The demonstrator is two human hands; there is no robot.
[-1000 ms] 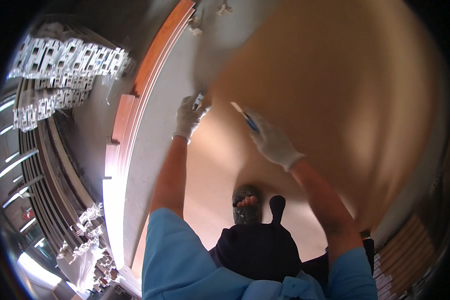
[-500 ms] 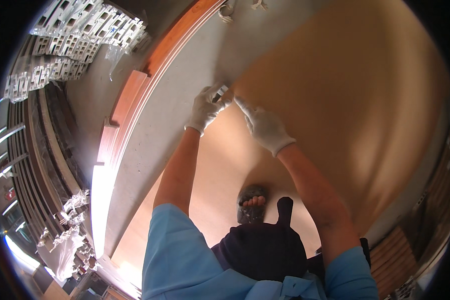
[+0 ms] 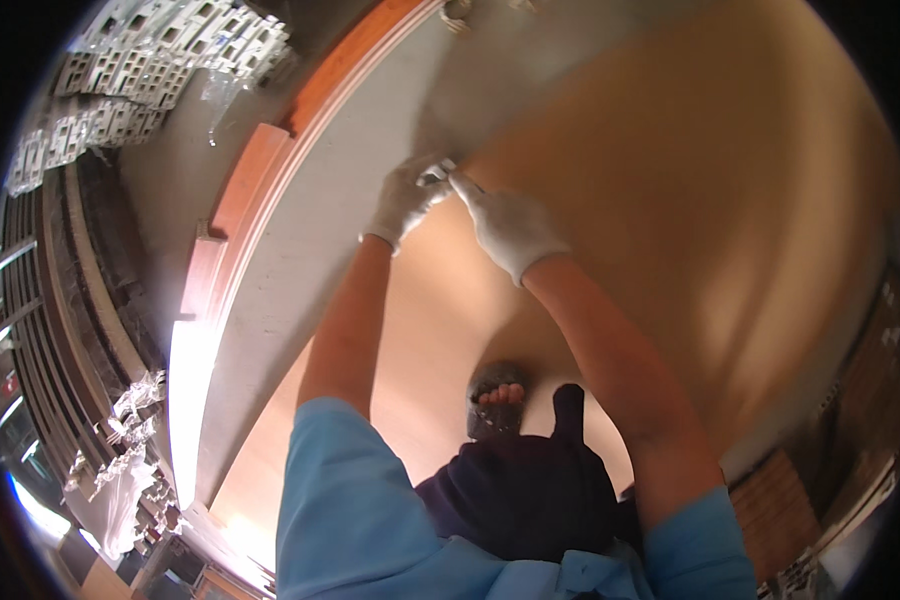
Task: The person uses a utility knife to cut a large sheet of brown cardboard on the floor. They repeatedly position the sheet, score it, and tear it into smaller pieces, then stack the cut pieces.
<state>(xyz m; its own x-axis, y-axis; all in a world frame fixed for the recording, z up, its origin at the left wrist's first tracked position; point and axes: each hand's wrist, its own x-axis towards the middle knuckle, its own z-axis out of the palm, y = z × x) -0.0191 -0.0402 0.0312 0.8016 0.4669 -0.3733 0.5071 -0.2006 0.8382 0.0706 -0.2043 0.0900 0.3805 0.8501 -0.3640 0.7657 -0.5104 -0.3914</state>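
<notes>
My left hand, in a white glove, is closed around a small pale or silvery piece at the fingertips. Its kind is too small to make out. Beside it, my gloved right hand reaches in from the right, fingers together, the leading fingertips meeting those of the left. Whether the right fingers grip anything is hidden. Both hands are over the left edge of a large brown sheet, which has a smooth, softly shining surface.
A grey surface borders the sheet on the left, edged by reddish-brown strips. Farther left are stacked white hollow profiles and long dark lengths. My foot in a dark slipper shows below the hands. Brown slatted pieces lie lower right.
My right hand has moved left and slightly up, so its fingertips now meet the left hand's. The left hand has shifted a little up and left in the view.
</notes>
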